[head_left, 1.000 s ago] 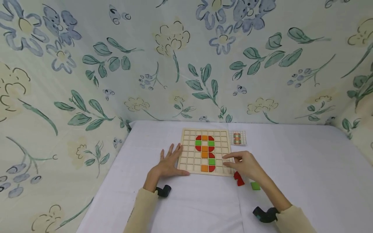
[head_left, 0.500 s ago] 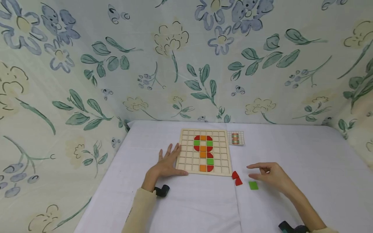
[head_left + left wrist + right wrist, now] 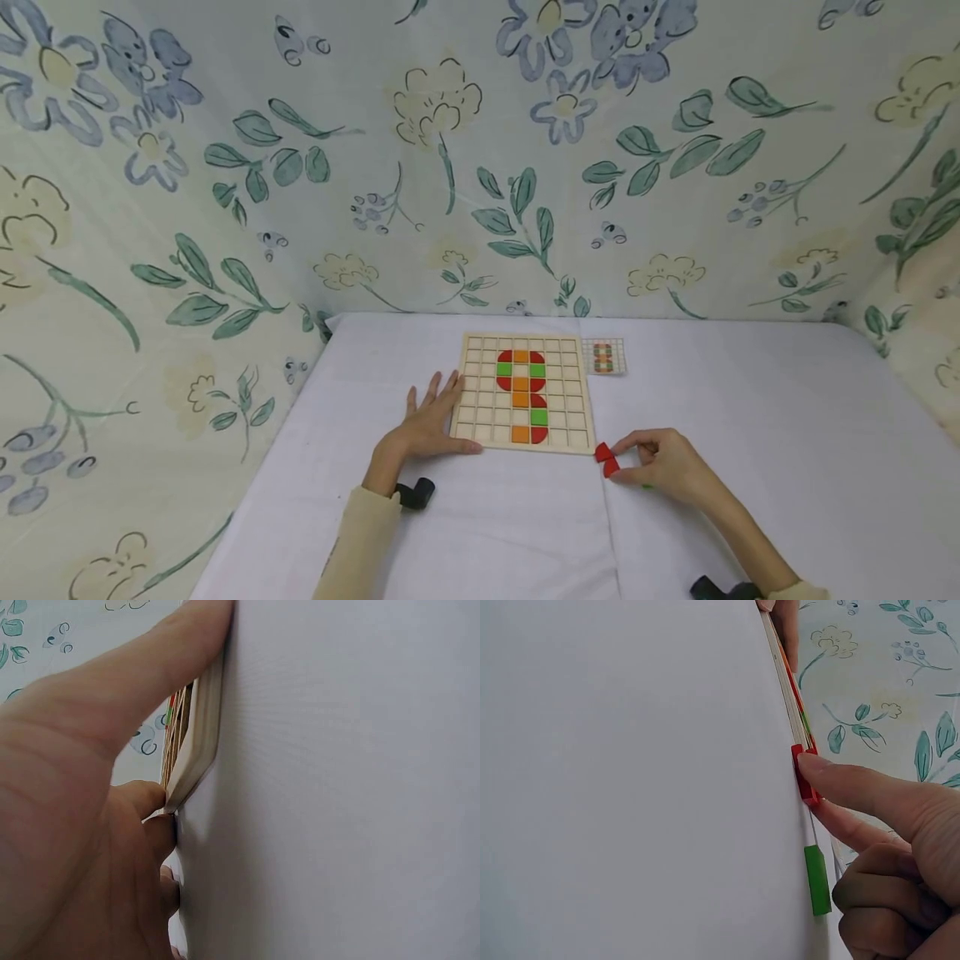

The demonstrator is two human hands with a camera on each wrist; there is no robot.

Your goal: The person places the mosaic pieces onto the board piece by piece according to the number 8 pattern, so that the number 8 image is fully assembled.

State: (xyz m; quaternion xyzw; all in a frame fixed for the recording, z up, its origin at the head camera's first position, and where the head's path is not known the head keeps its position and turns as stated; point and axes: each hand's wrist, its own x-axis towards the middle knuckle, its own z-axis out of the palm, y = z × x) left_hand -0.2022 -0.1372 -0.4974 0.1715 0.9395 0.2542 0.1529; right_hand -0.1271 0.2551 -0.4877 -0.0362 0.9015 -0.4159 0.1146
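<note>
A wooden grid board (image 3: 566,408) lies on the table, with red, orange and green tiles set in a figure in its middle columns. My left hand (image 3: 423,429) rests spread at its left side, with the thumb along the near edge. Off the near right corner lie two red tiles with a curved side, a farther one (image 3: 603,452) and a nearer one (image 3: 611,468). My right hand (image 3: 671,467) pinches the nearer red tile between thumb and index finger. In the right wrist view, the thumb presses the red tile (image 3: 803,776), while the other fingers curl inward.
A green square tile (image 3: 817,881) lies beside the right hand, mostly hidden beneath it in the head view. A small pattern card (image 3: 604,357) touches the board's upper right side. White cloth (image 3: 480,533) covers the table, and a floral curtain (image 3: 427,208) hangs behind.
My right hand withdrew from the board to the right, then came back left and down to the red tiles, where thumb and index finger closed on one. The left hand stays at the board.
</note>
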